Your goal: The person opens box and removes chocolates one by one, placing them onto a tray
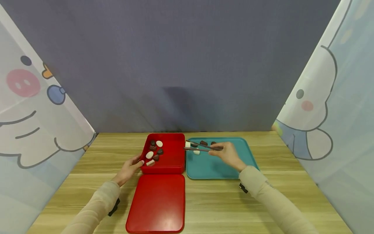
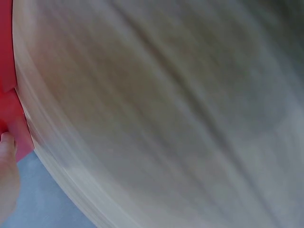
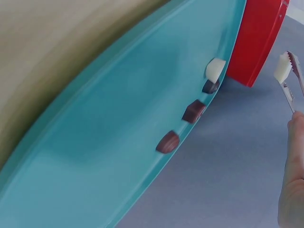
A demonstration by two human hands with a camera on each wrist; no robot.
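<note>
My right hand (image 1: 229, 156) holds a pair of metal tongs (image 1: 203, 148), which point left. Between the serrated tips is a white chocolate piece (image 3: 283, 67), raised near the border of the red box (image 1: 172, 169) and the blue tray (image 1: 216, 175). At the box's left side, my left hand (image 1: 128, 169) grips the wall, thumb by the rim; most of its fingers are hidden in the left wrist view. Dark and white chocolates (image 1: 149, 155) lie in the left half of the box. On the tray are another white piece (image 3: 215, 70) and several dark chocolates (image 3: 194, 111).
A flat red lid (image 1: 159, 204) lies on the wooden table (image 1: 216, 208) in front of the box. Behind the table hangs a grey cloth (image 1: 181, 65). Cartoon-printed curtains (image 1: 350, 97) stand at both sides.
</note>
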